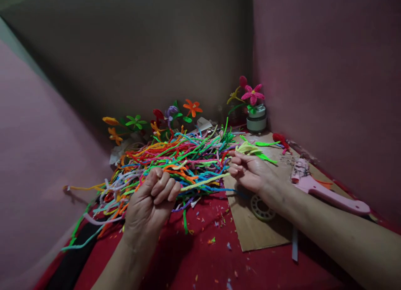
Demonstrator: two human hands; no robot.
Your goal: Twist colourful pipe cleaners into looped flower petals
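Observation:
A pale yellow pipe cleaner (205, 182) stretches between my two hands, rising slightly toward the right. My left hand (153, 198) is closed in a fist around its left end. At the other end, my right hand (250, 173) has its fingers curled in and grips it. Just above the right fingers is a bundle of pale yellow pipe cleaner loops (247, 148); whether it is held or lies behind, I cannot tell. Behind both hands spreads a large tangled heap of colourful pipe cleaners (188, 156).
A pink glue gun (335, 195) and a tape roll (262, 207) lie right, around a cardboard sheet (247, 231). Pipe cleaner flowers (192, 108) stand along the wall, one pink flower (253, 94) above a small jar (257, 120). Fuzzy scraps dot the red cloth (188, 260).

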